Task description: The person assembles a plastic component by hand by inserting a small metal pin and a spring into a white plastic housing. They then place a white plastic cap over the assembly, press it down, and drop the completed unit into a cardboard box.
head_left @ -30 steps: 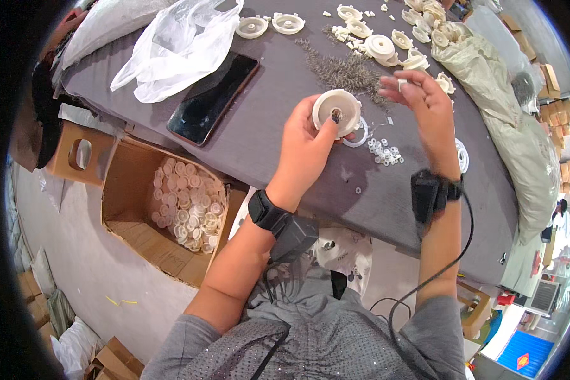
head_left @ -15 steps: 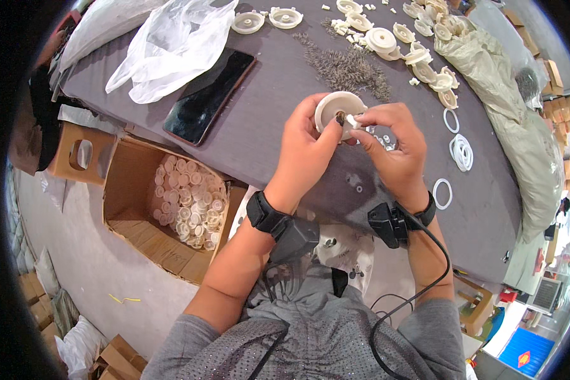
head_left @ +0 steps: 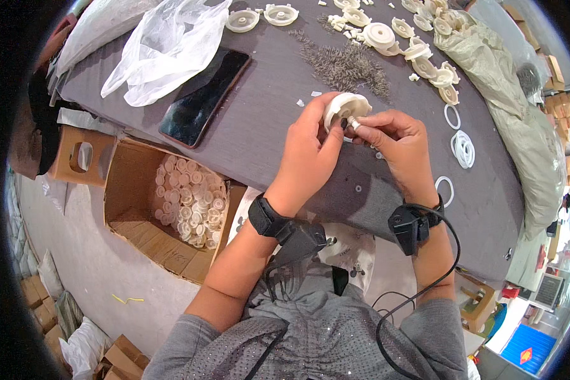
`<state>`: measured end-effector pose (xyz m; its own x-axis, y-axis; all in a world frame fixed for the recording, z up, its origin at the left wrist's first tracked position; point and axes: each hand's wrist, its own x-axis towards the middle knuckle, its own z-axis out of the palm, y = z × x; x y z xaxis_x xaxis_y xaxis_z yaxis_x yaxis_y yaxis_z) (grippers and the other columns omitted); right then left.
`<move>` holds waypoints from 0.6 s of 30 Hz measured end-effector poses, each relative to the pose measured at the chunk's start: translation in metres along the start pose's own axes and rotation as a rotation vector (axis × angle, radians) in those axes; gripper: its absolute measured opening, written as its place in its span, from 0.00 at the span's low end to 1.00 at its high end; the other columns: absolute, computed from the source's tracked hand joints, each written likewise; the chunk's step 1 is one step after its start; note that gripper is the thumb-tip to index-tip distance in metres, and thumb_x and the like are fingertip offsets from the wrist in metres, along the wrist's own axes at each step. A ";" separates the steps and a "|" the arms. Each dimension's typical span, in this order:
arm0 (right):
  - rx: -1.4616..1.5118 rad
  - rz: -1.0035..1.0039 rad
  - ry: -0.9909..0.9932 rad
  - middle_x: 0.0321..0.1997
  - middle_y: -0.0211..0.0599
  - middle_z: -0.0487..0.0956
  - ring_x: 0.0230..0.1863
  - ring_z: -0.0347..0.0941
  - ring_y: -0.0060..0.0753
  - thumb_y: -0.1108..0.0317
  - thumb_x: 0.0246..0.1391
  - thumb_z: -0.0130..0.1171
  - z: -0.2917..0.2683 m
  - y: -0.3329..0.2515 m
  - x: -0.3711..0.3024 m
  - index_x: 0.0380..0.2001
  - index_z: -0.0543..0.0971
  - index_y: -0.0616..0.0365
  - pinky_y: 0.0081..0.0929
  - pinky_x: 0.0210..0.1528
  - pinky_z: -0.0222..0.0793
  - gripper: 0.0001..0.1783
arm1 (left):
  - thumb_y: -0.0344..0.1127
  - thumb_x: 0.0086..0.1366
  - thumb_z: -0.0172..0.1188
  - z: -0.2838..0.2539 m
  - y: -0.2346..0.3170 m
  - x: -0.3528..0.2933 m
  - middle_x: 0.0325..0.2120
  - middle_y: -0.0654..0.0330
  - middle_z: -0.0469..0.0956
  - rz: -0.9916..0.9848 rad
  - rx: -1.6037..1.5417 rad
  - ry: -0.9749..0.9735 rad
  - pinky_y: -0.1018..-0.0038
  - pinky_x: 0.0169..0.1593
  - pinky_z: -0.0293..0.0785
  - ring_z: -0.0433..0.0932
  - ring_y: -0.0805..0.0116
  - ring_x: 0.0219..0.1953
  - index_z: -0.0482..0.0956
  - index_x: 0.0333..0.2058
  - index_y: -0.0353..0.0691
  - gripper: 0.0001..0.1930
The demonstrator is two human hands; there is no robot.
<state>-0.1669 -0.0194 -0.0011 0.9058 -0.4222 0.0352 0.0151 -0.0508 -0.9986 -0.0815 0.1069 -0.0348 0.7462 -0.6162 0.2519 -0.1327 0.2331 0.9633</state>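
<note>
On the table [head_left: 266, 126] lie around one phone [head_left: 204, 98], one white plastic bag [head_left: 161, 54], one heap of grey springs [head_left: 348, 69] and two single white rings [head_left: 453, 190], near one ring stack [head_left: 463, 152]; the thumb of the left hand [head_left: 307, 149] partly hides the cream cup [head_left: 351, 101], which this hand grips above the table; its opening faces near side and right; the right hand [head_left: 399, 142] pinches one small white piece [head_left: 354, 123], slanting toward the cup.
</note>
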 end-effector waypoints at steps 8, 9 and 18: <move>0.080 0.073 0.040 0.30 0.35 0.78 0.31 0.74 0.22 0.75 0.46 0.58 0.004 0.004 0.002 0.32 0.75 0.63 0.17 0.32 0.71 0.07 | 0.24 0.54 0.52 0.006 -0.002 -0.001 0.33 0.53 0.75 0.067 -0.090 0.003 0.76 0.37 0.72 0.76 0.70 0.34 0.67 0.44 0.32 0.17; 0.067 0.058 0.059 0.31 0.35 0.78 0.31 0.74 0.23 0.75 0.46 0.58 0.004 0.005 0.002 0.32 0.75 0.63 0.17 0.33 0.71 0.07 | 0.24 0.54 0.53 0.006 -0.004 0.000 0.33 0.53 0.75 0.084 -0.073 -0.002 0.76 0.37 0.72 0.76 0.70 0.34 0.67 0.44 0.32 0.17; 0.005 -0.051 0.165 0.26 0.36 0.76 0.25 0.72 0.19 0.75 0.45 0.60 0.013 0.015 0.001 0.30 0.72 0.63 0.15 0.27 0.69 0.08 | 0.24 0.56 0.54 0.003 0.003 0.001 0.33 0.63 0.74 -0.044 0.025 -0.063 0.83 0.36 0.68 0.72 0.79 0.35 0.69 0.41 0.33 0.13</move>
<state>-0.1602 -0.0093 -0.0167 0.8221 -0.5621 0.0911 0.0616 -0.0713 -0.9956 -0.0832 0.1049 -0.0318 0.7094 -0.6715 0.2140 -0.1179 0.1863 0.9754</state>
